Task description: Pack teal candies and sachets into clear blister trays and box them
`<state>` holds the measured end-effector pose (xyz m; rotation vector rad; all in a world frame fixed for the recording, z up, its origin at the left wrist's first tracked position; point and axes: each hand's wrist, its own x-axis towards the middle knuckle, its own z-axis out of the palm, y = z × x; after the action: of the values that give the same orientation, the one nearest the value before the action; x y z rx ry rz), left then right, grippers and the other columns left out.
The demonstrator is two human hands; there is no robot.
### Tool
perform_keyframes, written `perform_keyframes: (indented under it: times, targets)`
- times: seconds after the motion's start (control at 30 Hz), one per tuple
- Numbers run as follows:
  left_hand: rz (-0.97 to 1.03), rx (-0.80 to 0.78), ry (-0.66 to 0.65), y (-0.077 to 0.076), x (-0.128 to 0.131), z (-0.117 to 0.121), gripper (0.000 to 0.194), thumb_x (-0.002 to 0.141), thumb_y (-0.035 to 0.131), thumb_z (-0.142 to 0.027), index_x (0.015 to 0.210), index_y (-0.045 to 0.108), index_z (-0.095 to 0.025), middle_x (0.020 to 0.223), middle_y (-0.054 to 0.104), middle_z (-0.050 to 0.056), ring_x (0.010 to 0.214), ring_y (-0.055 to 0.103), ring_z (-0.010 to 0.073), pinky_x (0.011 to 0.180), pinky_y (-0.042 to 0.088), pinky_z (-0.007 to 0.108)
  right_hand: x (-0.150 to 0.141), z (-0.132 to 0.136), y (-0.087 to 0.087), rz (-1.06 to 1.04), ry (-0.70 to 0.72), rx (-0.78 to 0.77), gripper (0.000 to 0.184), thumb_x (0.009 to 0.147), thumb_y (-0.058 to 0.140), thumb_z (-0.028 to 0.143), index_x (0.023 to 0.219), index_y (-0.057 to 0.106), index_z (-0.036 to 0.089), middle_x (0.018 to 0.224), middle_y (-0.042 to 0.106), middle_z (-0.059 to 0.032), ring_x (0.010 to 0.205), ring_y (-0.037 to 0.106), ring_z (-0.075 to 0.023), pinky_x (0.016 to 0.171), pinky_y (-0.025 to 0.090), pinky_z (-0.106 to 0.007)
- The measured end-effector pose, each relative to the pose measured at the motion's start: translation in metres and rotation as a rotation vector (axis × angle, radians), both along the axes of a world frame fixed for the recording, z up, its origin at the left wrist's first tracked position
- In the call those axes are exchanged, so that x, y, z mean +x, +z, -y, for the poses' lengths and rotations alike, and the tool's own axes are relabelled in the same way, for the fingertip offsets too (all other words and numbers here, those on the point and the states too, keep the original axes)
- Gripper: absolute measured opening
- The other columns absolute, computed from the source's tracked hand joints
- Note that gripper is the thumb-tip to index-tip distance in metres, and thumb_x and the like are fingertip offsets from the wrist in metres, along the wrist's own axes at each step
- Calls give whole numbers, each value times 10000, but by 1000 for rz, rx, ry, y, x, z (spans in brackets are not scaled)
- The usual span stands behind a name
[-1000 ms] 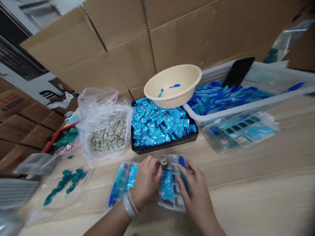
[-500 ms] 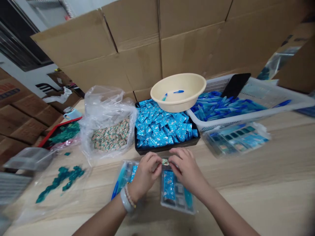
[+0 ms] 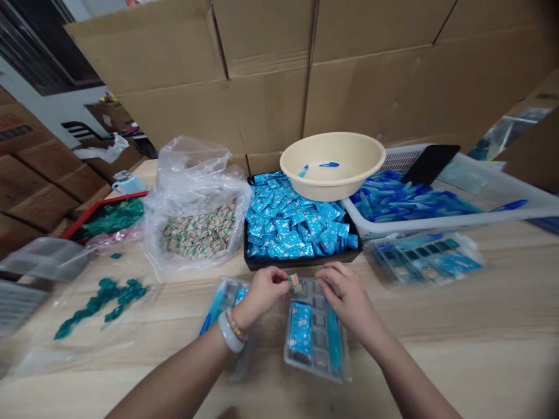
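Between the thumb and fingers of my left hand (image 3: 264, 294) are small beige-and-green square pieces (image 3: 296, 283), over the upper left of a clear plastic tray (image 3: 321, 342). That tray holds a blue printed sachet (image 3: 301, 327) on its left and a light-blue pen-like stick (image 3: 334, 340) along its right, with small square compartments between. My right hand (image 3: 347, 297) is at the tray's upper right, fingers curled and thumb close to them; whatever they pinch is hidden. A second clear tray (image 3: 227, 297) with a blue stick and sachet lies partly under my left wrist.
Behind the trays stand a bag of beige-green pieces (image 3: 198, 233), a black box of blue sachets (image 3: 301, 263), a cream basin (image 3: 334, 192) and a white basket (image 3: 419, 216) of blue sticks. A filled tray (image 3: 428, 259) lies right; green pieces (image 3: 100, 305) lie left on plastic.
My hands have parted: the right has moved off the beige-green pieces to the tray's upper right, while the left keeps them. The camera view has shifted slightly.
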<state>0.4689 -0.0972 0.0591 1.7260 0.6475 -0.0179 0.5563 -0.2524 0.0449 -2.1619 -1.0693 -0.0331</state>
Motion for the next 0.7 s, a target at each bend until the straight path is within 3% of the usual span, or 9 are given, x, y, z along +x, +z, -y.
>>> perform_keyframes:
  times: [0.2, 0.37, 0.47, 0.7]
  targets:
    - [-30, -138, 3, 12, 4, -5, 146, 600, 561, -214, 702, 541, -112, 505, 468, -47, 424, 395, 48, 415, 293, 180, -1, -4, -3, -46, 69, -14, 210, 786, 413, 181, 865, 607, 201, 949, 533, -71, 907, 478, -190, 773, 389, -347]
    - [34, -140, 62, 11, -3, -15, 142, 610, 560, -222, 701, 531, -116, 506, 453, -57, 419, 383, 39, 420, 282, 177, -7, -20, 4, 78, 229, -343, 287, 715, 441, 76, 843, 661, 208, 1168, 466, -104, 1088, 362, -264, 885, 295, -432]
    - [49, -193, 72, 6, -9, -18, 136, 609, 560, -210, 706, 521, -124, 500, 448, -63, 415, 382, 40, 418, 277, 178, -7, -28, 5, 111, 290, -457, 298, 706, 443, 71, 864, 662, 199, 1171, 470, -111, 1086, 361, -275, 888, 286, -443]
    - [24, -213, 69, 7, -16, -24, 117, 616, 560, -200, 697, 525, -123, 473, 440, -63, 410, 384, 44, 414, 276, 177, 2, -32, -2, -51, 345, -353, 297, 674, 398, 11, 749, 642, 164, 1058, 508, -97, 964, 462, -195, 816, 388, -326]
